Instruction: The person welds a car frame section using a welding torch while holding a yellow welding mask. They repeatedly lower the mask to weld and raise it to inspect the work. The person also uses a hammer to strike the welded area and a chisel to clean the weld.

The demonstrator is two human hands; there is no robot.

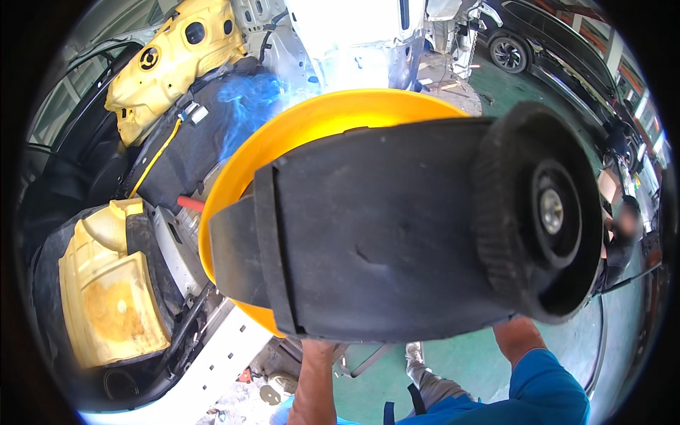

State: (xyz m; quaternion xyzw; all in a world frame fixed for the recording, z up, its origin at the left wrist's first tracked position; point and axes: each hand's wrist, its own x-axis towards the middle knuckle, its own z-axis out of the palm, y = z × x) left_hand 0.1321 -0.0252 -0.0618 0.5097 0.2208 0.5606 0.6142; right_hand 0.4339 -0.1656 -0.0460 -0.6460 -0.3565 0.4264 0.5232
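Both hands are basically blocked here. A big black cover [382, 234] with a round knob [552, 211] on its right end sits right over where they'd be, and a yellow shell [319, 117] pokes out around its far and left edges. The left forearm [316, 386] runs up behind the cover's near edge, and the right forearm [520, 341] does the same out of a blue sleeve [549, 386]. Can't tell if either hand is spread, closed or pinching anything (or even touching the cover). Past the hands there's blue smoke [251, 106], partly behind the shell, and a white panel [354, 35] washed out by glare. Left of the hands: some yellow foam [120, 312], plus a red rod [190, 204] disappearing behind the shell. Way off right, a person [623, 241], too blurry to make out.
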